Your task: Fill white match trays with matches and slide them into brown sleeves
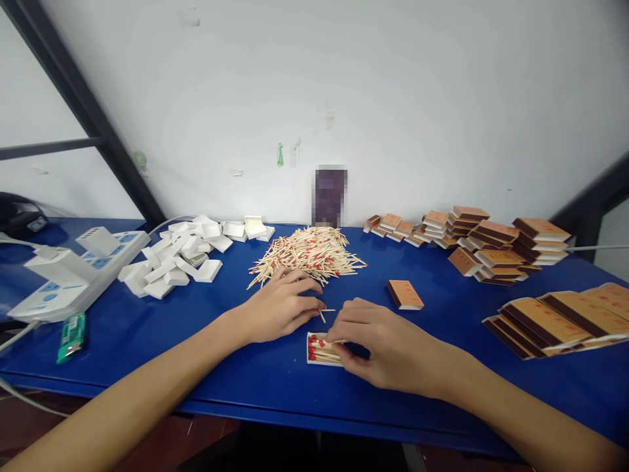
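Observation:
My right hand [381, 344] rests on the blue table [246, 367], its fingers closed around a small white matchbox tray [319, 349] filled with red-tipped matches. My left hand [282, 305] lies just left of it, fingers curled and pinching a few loose matches [325, 313] at the near edge of a big heap of matches [309, 252]. A single closed orange matchbox sleeve [404, 294] lies to the right of both hands.
Empty white trays [181, 259] are piled at the back left, beside a white power strip [73, 269] and a green lighter [72, 335]. Stacks of orange matchboxes [491, 246] stand at the back right, and more of these orange boxes [560, 318] lie at the far right.

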Demonstrator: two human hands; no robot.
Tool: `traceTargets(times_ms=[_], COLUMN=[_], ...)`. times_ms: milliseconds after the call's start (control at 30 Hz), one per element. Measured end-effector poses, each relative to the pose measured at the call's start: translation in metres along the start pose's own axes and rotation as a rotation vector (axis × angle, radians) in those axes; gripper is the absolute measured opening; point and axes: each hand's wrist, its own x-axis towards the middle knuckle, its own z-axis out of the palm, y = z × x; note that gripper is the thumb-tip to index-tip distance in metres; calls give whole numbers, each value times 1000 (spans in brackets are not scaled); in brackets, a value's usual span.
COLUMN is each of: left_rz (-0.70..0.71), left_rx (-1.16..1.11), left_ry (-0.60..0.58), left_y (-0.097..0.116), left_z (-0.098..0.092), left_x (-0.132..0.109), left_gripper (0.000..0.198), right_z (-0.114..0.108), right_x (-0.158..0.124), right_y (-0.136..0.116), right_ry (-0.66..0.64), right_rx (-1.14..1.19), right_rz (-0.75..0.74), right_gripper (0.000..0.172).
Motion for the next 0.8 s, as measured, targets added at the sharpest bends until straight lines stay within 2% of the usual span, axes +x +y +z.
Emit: traceTargets(times_ms=[367, 533, 667, 800], left_rz=[20, -14, -96, -123], left_rx=[-105, -173, -262, -291], left_ry=[56, 44, -13, -69], left_y=[-3, 0, 0, 0], left_z=[2, 0, -3, -6], left_x=[4, 5, 5, 2], left_gripper=[14, 13, 10, 11], right_z=[11, 11, -3, -13], right_x=[2, 4, 1, -1], right_y=[0, 1, 3, 7], right_ry=[67, 70, 81, -13], right_rx=[-33, -35, -3, -19], right_rz=[-106, -137, -72, 10], right_gripper=[21, 15, 9, 9])
